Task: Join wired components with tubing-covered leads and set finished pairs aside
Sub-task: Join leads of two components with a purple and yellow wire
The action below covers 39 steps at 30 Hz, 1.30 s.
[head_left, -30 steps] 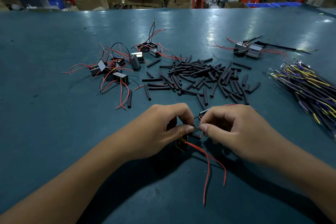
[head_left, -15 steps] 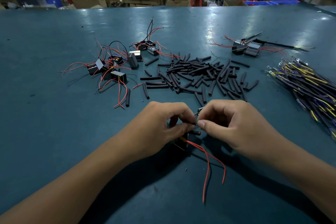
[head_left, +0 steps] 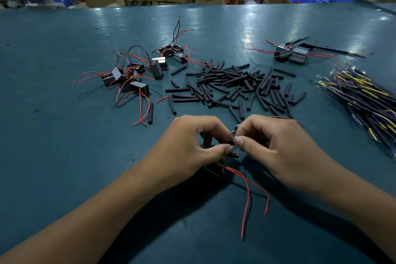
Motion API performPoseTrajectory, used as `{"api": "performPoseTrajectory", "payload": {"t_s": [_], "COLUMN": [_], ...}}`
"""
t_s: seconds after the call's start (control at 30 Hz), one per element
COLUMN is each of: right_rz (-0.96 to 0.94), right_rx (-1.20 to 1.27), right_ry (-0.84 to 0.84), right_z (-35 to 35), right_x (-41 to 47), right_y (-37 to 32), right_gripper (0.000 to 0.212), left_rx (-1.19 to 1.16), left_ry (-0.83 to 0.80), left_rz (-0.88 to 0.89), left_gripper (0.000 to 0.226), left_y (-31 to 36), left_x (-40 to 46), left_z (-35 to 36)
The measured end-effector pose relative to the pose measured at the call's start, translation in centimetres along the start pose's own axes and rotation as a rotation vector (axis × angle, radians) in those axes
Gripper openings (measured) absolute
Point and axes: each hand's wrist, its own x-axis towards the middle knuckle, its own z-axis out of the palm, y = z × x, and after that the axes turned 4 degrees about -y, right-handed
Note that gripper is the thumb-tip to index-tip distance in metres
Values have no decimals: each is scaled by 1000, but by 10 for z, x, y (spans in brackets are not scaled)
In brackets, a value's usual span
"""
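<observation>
My left hand [head_left: 188, 146] and my right hand [head_left: 276, 148] meet thumb to thumb at the table's middle front, both pinching thin leads between thumb and forefinger. A short black tube piece [head_left: 232, 154] with a red end pokes out just under the thumbs. Below my left hand a small dark component [head_left: 215, 168] is mostly hidden; its two red wires [head_left: 248, 195] trail toward me. Another red wire [head_left: 285, 118] arcs out behind my right hand, and the corner of a second small part [head_left: 236, 127] shows between the hands.
A pile of black tubing pieces [head_left: 235, 85] lies just beyond the hands. Loose wired components [head_left: 130, 77] sit far left, two joined ones [head_left: 290, 54] far right. A bundle of purple-yellow wires [head_left: 360, 96] lies at the right edge. Boxes and stools stand past the green table [head_left: 64, 156].
Both hands have stayed together on the leads, with only small finger shifts. The camera view has tilted slightly.
</observation>
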Motion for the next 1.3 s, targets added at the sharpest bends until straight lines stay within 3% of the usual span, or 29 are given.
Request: {"api": "performPoseTrajectory", "payload": {"t_s": [0.13, 0.43, 0.53, 0.63, 0.83, 1.3], "right_rz": [25, -7, 22, 5, -31, -60], "right_rx": [44, 25, 127, 125, 49, 6], "right_ry": [-17, 12, -64, -138, -122, -79], "right_z": [3, 2, -6, -14, -16, -12], "right_x": [1, -1, -2, 0, 0, 0], "right_y": [3, 1, 2, 2, -3, -6], "right_gripper": [15, 11, 5, 21, 27, 24], "left_rx": [-115, -48, -13, 14, 77, 232], "left_ry": [-17, -20, -16, -27, -40, -23], "left_rz": [-141, -104, -97, -78, -22, 78], "left_gripper": [8, 8, 9, 6, 5, 9], "left_y": [-2, -1, -3, -3, -3, 1], "left_x": [0, -1, -1, -1, -1, -2], "left_z": [-2, 2, 1, 0, -3, -7]}}
